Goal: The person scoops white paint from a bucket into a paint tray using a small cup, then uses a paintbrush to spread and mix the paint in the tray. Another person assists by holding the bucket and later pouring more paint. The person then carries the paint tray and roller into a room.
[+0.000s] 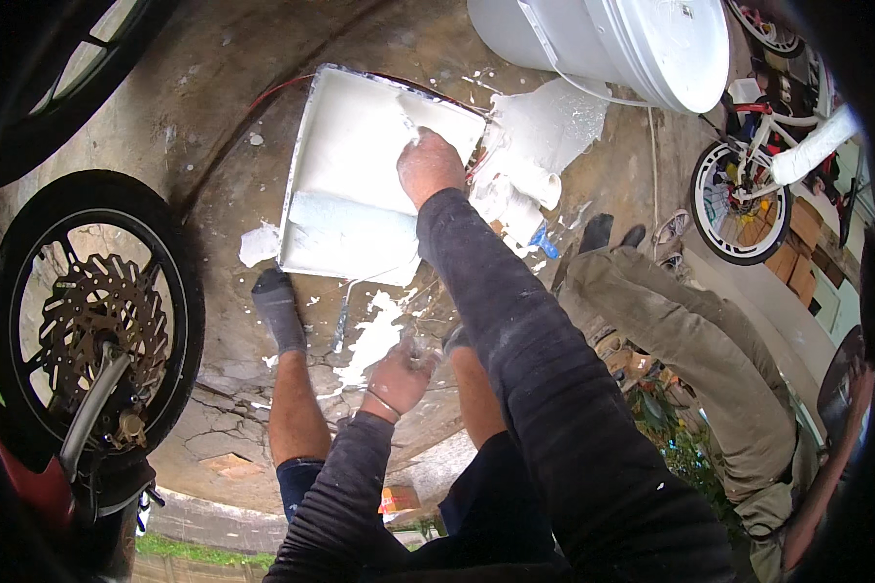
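My right hand point(430, 167) is closed around a white, paint-coated tool point(406, 124), probably a brush, over the paint tray point(301, 117) of white paint. A roller point(345, 219) lies in the tray's lower part, its handle point(341, 321) hanging out toward me. My left hand point(402, 377) is below the tray near white paint spills point(374, 335), its paint-spotted fingers loosely bent and apart, with nothing visible in them. Right of the tray, white sheeting and rags point(501, 199) lie beside a blue-handled tool point(544, 243).
A white bucket point(612, 49) stands at upper right. A large wheel point(92, 311) with a brake disc fills the left. Another person's khaki-clad legs point(671, 340) are at right, near a small bicycle point(749, 194) and cardboard point(792, 257). My feet point(280, 301) straddle the spills.
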Available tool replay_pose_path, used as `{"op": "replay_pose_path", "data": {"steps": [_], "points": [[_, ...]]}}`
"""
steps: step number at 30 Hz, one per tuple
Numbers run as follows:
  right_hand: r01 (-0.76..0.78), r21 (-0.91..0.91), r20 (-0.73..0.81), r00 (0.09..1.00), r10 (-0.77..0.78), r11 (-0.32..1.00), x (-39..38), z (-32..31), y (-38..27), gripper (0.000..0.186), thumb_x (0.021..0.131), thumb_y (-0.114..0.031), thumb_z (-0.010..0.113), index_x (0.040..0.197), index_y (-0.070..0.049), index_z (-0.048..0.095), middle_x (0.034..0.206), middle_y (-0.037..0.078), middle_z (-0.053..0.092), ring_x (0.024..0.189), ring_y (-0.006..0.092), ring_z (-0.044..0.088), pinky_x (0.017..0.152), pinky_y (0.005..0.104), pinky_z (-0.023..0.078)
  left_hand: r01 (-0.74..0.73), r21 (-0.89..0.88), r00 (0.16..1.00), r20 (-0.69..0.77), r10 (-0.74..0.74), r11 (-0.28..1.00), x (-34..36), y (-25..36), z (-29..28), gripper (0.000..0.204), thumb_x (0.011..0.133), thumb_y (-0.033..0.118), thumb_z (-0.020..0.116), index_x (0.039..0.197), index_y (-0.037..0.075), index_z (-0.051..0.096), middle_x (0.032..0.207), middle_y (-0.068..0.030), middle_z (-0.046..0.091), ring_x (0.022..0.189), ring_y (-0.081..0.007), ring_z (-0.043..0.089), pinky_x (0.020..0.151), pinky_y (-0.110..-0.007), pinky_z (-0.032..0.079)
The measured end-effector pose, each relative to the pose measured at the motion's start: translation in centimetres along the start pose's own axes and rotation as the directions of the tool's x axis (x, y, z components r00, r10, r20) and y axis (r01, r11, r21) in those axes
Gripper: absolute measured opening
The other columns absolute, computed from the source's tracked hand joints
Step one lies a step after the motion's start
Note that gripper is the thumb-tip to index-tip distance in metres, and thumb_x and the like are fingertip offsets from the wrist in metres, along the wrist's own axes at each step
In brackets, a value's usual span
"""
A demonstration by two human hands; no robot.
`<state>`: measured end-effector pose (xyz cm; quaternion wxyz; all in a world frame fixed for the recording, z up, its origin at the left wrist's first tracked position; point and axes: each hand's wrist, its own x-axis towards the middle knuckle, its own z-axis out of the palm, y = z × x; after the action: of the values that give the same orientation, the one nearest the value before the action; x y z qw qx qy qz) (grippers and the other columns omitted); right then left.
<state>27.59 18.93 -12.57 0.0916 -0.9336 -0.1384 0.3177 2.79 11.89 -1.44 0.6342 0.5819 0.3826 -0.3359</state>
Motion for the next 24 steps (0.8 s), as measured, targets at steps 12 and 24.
{"op": "replay_pose_path", "data": {"steps": [12, 24], "points": [[0.426, -0.129, 0.086, 0.905, -0.418, 0.896, 3.4, 0.6, -5.5, 0.032, 0.076, -0.015, 0.056, 0.105, -0.008, 0.069, 0.097, 0.019, 0.068, 0.093, 0.0344, 0.065, 0.085, 0.0431, 0.052, 0.010, -0.051, 0.999, 0.049, -0.008, 0.999, -0.7, 0.4, -1.6, 0.047, 0.089, 0.038, 0.060, 0.107, -0.005, 0.055, 0.094, -0.0260, 0.064, 0.091, -0.0396, 0.061, 0.080, -0.043, 0.047], [0.662, -0.507, 0.383, 0.746, -0.545, 0.552, 3.4, -4.3, -1.2, 0.020, 0.081, -0.011, 0.055, 0.092, -0.007, 0.071, 0.093, 0.016, 0.067, 0.091, 0.0320, 0.067, 0.079, 0.0445, 0.054, -0.011, -0.067, 1.000, -0.020, 0.009, 0.998, -0.4, -0.7, -0.3, 0.040, 0.087, 0.035, 0.064, 0.103, -0.001, 0.058, 0.098, -0.0219, 0.065, 0.092, -0.0344, 0.063, 0.080, -0.041, 0.048]]}}
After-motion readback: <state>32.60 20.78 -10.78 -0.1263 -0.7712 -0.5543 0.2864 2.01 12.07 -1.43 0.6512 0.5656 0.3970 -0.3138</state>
